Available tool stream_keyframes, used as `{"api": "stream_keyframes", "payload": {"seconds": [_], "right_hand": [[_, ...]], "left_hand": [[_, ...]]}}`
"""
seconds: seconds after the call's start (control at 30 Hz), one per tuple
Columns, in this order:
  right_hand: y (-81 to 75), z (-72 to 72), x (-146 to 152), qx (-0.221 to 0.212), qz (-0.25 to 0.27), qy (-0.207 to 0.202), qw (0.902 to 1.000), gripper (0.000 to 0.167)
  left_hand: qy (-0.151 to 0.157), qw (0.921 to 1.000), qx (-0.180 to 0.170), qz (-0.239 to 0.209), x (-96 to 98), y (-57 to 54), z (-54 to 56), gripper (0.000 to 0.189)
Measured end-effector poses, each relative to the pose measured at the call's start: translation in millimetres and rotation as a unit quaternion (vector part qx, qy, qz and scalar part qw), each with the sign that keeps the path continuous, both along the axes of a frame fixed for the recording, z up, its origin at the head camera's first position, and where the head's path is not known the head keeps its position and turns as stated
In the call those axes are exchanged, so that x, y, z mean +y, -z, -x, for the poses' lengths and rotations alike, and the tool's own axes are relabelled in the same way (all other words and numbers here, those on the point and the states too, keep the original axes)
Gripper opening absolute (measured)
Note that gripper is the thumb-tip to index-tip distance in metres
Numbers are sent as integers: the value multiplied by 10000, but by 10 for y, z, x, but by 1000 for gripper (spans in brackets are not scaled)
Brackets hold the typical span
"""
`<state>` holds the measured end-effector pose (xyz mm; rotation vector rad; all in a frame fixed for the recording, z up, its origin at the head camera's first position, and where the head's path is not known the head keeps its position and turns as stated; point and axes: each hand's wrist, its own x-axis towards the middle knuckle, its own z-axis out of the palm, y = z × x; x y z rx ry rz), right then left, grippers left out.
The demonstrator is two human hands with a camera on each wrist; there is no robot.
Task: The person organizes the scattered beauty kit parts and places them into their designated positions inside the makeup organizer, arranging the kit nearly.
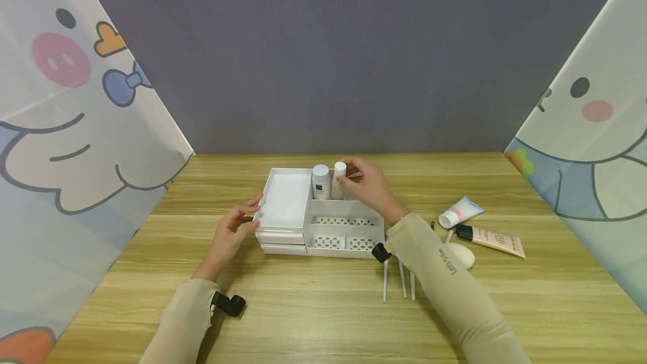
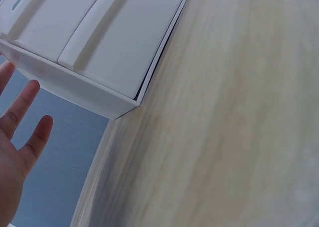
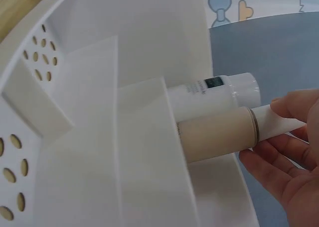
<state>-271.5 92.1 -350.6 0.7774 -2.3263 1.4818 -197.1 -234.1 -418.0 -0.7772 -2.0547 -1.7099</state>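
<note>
A white storage organizer (image 1: 283,198) with drawers and compartments stands on the table. In its back compartment are a white bottle (image 1: 320,183) and, to the right of it, a beige bottle with a white cap (image 3: 217,136). My right hand (image 1: 366,184) pinches the beige bottle by its cap, while its lower part sits behind the compartment wall. At the organizer's left side is my left hand (image 1: 235,229), fingers spread and fingertips at the edge. In the left wrist view its fingers (image 2: 22,107) are straight beside the white drawer box.
Right of the organizer lie a white and pink tube (image 1: 460,212), a beige BB cream tube (image 1: 497,241) with a black cap, and a pale egg-shaped item (image 1: 460,254). Several thin white sticks (image 1: 402,280) lie under my right forearm. A grey panel (image 1: 349,60) stands behind the table.
</note>
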Motion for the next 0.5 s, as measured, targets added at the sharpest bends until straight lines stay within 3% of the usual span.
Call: {"api": "stream_keyframes", "payload": {"seconds": [0.5], "right_hand": [[164, 62, -14, -304, -445, -102, 9985, 33]], "left_hand": [[58, 9999, 37, -74, -2, 17, 17, 23]]}}
